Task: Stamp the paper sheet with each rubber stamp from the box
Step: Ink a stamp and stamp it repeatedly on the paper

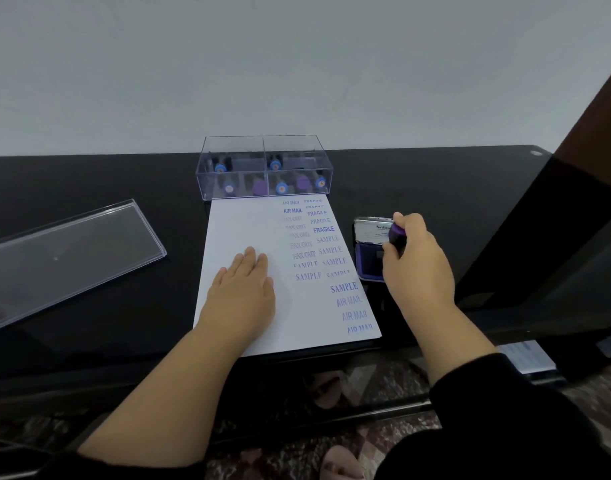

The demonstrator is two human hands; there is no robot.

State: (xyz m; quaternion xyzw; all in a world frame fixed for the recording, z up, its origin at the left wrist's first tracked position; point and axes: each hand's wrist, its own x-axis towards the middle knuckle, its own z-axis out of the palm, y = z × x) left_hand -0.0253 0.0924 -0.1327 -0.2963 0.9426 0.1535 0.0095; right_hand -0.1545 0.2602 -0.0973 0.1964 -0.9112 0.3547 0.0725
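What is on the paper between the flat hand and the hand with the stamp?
In the head view, rows of blue stamped words (FAX OUT, SAMPLE, AIR MAIL) fill the paper sheet between the left hand and the right hand gripping the stamp.

Likely a home desk corner. Glossy black desk (pixel 435 188) against bare pale wall (pixel 297 64); patterned tile floor (pixel 394 441) below. Office stamping kit on top: ink pad (pixel 368 261), clear stamp box (pixel 262 168).
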